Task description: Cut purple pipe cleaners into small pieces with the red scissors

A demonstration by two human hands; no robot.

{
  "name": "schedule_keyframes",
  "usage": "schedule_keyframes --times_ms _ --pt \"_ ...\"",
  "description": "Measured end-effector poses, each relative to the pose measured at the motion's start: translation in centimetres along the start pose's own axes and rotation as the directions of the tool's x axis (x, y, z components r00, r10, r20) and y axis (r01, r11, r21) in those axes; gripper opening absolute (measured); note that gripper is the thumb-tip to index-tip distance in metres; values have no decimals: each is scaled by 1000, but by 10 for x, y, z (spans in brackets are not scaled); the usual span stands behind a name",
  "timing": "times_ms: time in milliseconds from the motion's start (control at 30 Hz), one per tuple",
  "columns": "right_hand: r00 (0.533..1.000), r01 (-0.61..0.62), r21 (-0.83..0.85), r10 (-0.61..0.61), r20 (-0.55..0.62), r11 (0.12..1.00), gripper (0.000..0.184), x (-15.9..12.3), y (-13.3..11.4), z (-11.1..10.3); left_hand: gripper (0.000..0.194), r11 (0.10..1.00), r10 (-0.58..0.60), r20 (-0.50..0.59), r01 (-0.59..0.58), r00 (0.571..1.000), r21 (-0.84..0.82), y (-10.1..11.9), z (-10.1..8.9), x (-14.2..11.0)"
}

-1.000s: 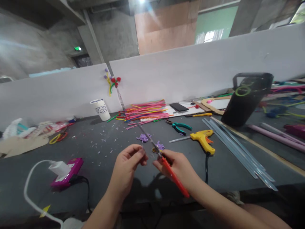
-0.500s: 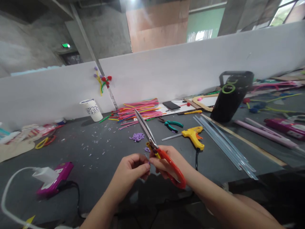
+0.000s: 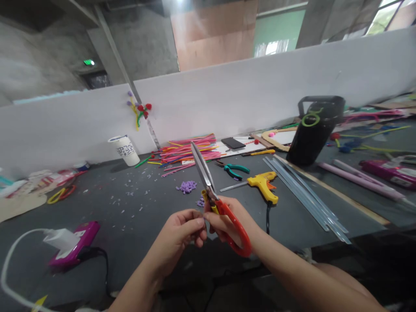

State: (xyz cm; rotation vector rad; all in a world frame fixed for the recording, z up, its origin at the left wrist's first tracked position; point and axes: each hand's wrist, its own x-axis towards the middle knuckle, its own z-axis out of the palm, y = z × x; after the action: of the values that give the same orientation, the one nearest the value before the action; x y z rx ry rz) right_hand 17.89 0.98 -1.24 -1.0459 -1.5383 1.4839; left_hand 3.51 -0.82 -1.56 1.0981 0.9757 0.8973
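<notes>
My right hand (image 3: 227, 219) is closed around a pair of scissors (image 3: 234, 227) with red handles, its blades pointing up and away from me. A short yellow piece (image 3: 204, 195) shows beside the blades, by the same hand. My left hand (image 3: 188, 229) is pinched, its fingertips meeting those of my right hand; whatever lies between them is too small to make out. Just beyond the hands, a pile of small purple pieces (image 3: 186, 187) lies on the dark table (image 3: 156, 216), with a second purple heap (image 3: 200, 202) partly hidden behind the scissors and yellow piece.
Right of the hands are a yellow glue gun (image 3: 264, 184), green-handled pliers (image 3: 235, 169), clear glue sticks (image 3: 302, 195) and a black bottle (image 3: 313, 134). Pink pipe cleaners (image 3: 188, 149) lie at the back near a white cup (image 3: 125, 150). A purple power strip (image 3: 76, 242) sits left.
The view has turned to the right. My hands have come together at the fingertips, and the scissors have swung more upright in my right hand.
</notes>
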Motion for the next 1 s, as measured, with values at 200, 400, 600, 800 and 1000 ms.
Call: schedule_keyframes --times_ms 200,400,600,800,1000 --pt "997 71 80 -73 20 994 7 1 -3 -9 24 981 66 -97 -46 993 188 4 -9 1" --pt "995 29 30 -32 96 999 6 1 -4 -9 19 999 -23 47 24 999 -22 5 -2 -5" --pt "995 36 66 -42 93 997 9 0 -5 -7 11 1000 18 -3 -18 1000 3 4 -2 -4" --pt "999 49 40 -49 16 998 14 5 0 -10 12 809 342 -148 -211 928 548 7 1 -6" --pt "1000 -6 -27 6 2 1000 13 5 2 -8 12 548 520 -65 -274 852 790 3 3 -9"
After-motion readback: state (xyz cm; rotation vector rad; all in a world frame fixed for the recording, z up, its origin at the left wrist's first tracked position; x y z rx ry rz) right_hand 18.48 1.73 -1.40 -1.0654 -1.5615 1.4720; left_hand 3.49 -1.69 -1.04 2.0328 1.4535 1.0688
